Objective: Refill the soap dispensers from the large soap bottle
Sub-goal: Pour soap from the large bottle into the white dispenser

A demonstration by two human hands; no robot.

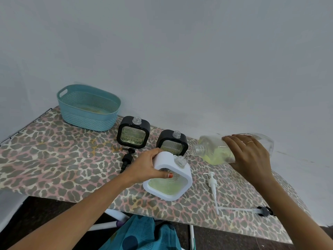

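My left hand (pixel 146 166) grips a white square soap dispenser (pixel 171 184), tilted, its open clear neck (pixel 181 161) pointing up and right. It holds pale green soap. My right hand (pixel 250 156) holds the large clear soap bottle (pixel 216 150) nearly on its side, with yellow-green soap pooled in its lower half. The bottle's open mouth (pixel 195 150) hangs just above and right of the dispenser's neck; a thin trickle shows between them. Two black-framed dispensers (pixel 133 132) (pixel 172 143) stand uncapped behind.
A teal basket (pixel 88 107) sits at the back left of the leopard-print table (pixel 54 159). A black pump (pixel 127 159) lies left of my left hand. A white pump (pixel 212 184) and a long-tubed pump (pixel 252 210) lie at the right front.
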